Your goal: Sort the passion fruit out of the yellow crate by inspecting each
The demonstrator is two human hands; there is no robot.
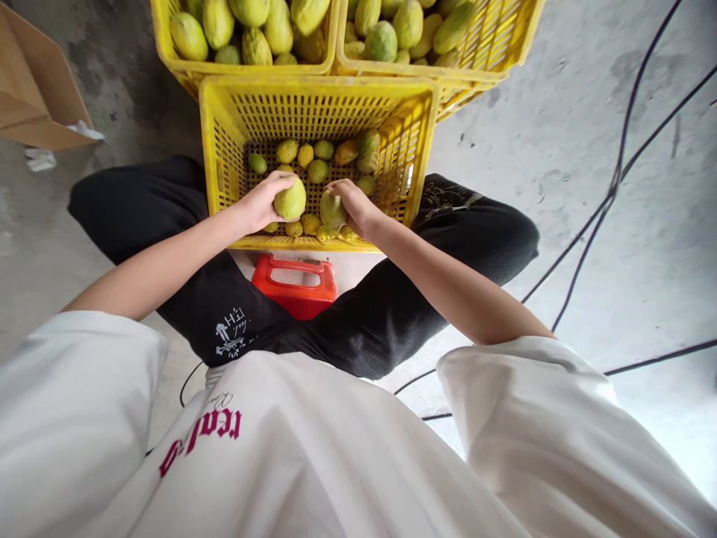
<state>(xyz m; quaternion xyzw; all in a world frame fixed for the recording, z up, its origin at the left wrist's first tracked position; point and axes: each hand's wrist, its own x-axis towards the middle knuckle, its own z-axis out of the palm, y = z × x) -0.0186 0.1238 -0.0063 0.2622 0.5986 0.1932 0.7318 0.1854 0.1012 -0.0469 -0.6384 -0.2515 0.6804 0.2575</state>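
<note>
On the concrete floor [560, 134], a yellow crate [319, 86] stood at twelve o'clock. Within its outline, the left hand [264, 202] wrapped its fingers round a pale-green fruit [290, 199]; at three o'clock from that, the right hand [356, 205] gripped a duller fruit [332, 210]. Both seemed firm, moderately heavy, bruisable, best cupped round the middle.

crate [317, 82]: yellow, slotted; fruit [291, 199]: green to yellow; plastic item [305, 307]: red; trousers [381, 321]: black — white print [227, 344]; shirt [314, 456]: white — magenta lettering [210, 424]; floor [532, 142]: mottled grey.

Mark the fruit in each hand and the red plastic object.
Fruit [291, 199] in left hand [262, 200], head view: exposed side.
Fruit [332, 210] in right hand [356, 202], head view: exposed side.
Red plastic object [298, 298], head view: below opening.
</note>
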